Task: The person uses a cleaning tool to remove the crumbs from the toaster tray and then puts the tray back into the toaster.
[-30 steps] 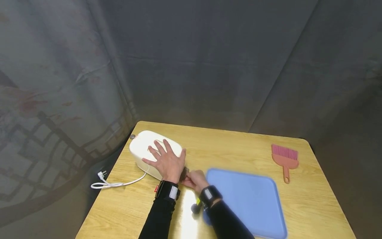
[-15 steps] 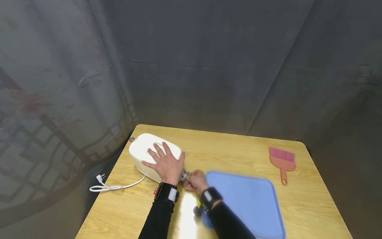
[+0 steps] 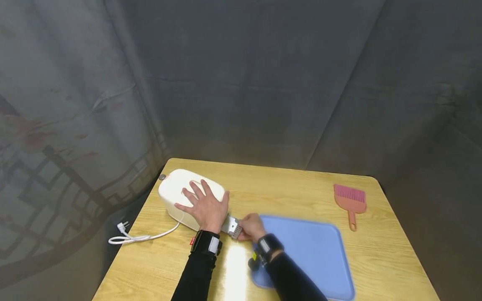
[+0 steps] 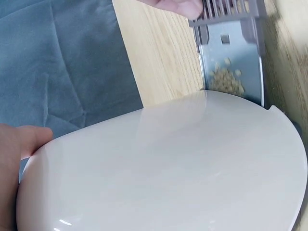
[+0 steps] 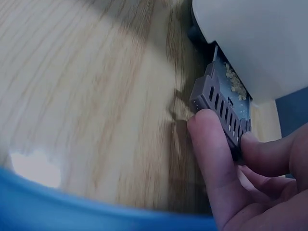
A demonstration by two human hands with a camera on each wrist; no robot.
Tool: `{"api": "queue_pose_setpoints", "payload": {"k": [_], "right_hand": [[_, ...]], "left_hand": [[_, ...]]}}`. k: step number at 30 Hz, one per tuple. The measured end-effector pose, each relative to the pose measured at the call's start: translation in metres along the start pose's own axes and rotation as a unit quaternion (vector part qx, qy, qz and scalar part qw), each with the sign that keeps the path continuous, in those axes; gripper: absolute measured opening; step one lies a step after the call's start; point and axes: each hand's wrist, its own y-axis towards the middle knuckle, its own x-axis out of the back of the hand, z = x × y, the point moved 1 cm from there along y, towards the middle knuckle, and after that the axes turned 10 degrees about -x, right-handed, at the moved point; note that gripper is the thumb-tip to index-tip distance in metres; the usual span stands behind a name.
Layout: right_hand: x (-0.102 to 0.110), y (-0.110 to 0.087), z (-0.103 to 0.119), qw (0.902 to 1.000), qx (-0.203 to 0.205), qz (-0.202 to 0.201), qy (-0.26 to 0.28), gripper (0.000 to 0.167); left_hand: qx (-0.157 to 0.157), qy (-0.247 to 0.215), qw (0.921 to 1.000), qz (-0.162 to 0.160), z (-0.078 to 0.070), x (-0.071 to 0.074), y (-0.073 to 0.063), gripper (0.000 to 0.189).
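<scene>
A white toaster (image 3: 175, 184) sits at the table's left side. My left hand (image 3: 205, 211) rests on its top, fingers spread. From the toaster's near end, a metal crumb tray (image 3: 230, 226) with a slotted grey handle sticks partly out. My right hand (image 3: 253, 227) pinches that handle; in the right wrist view, thumb and fingers (image 5: 209, 144) grip the slotted edge (image 5: 224, 108). Pale crumbs (image 4: 226, 81) lie on the tray near the toaster wall in the left wrist view. The tray's inner part is hidden inside the toaster.
A blue tray (image 3: 308, 255) lies right of the toaster, partly under my right forearm. Farther right is a pink brush (image 3: 350, 202). The toaster's white cord (image 3: 150, 237) runs left, its plug (image 3: 122, 227) at the table edge. A dark round object (image 3: 253, 264) is by my right wrist.
My right hand has moved right, drawing the crumb tray farther out of the toaster, so more of its metal shows. My left hand stays on the toaster top.
</scene>
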Motion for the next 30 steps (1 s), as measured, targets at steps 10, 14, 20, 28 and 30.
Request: {"api": "queue_pose_setpoints", "payload": {"k": [10, 14, 20, 28, 30], "right_hand": [[0.017, 0.002, -0.001, 0.9992, 0.020, -0.003, -0.034, 0.016], [0.022, 0.004, -0.003, 0.9989, 0.024, -0.007, -0.039, 0.017], [0.029, 0.001, -0.003, 0.9989, 0.030, -0.005, -0.035, 0.021], [0.038, -0.004, -0.001, 0.9983, 0.026, -0.014, -0.049, 0.022], [0.040, -0.004, -0.001, 0.9984, 0.023, -0.011, -0.050, 0.023]], "left_hand": [[0.000, 0.008, 0.9999, -0.007, 0.000, 0.000, 0.001, 0.098], [-0.003, 0.008, 0.9999, -0.008, 0.000, 0.000, 0.001, 0.099], [-0.004, 0.006, 0.9999, -0.011, -0.001, 0.000, 0.002, 0.099], [-0.003, 0.008, 0.9999, -0.009, 0.000, 0.000, 0.002, 0.099], [-0.002, 0.009, 1.0000, -0.004, 0.000, 0.000, 0.002, 0.099]]}}
